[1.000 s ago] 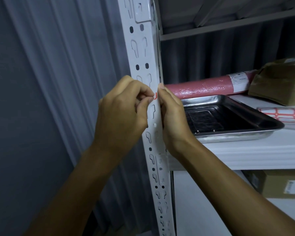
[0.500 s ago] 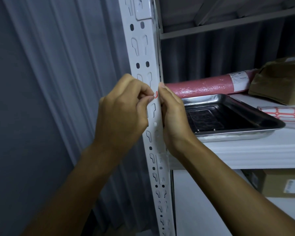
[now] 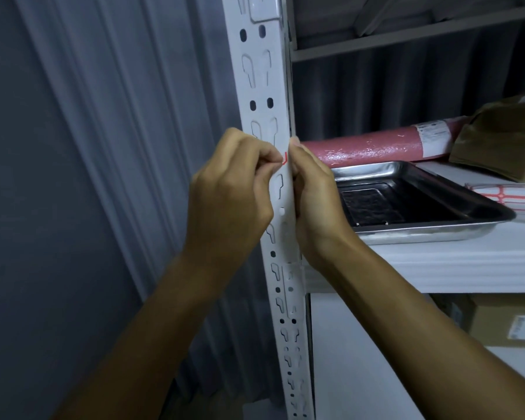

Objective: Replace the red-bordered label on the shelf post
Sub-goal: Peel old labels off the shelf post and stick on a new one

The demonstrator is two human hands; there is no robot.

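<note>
Against the white shelf post [image 3: 264,95], the left hand [image 3: 231,195] curls its fingers to pinch the red-bordered label [image 3: 285,158], mostly hidden on the post's face between both hands, while the right hand [image 3: 311,192] grips the post's edge.

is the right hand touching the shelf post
Touching. In the head view the right hand wraps the white shelf post's right edge, with its fingertip pressed on the post beside the red-bordered label.
</note>
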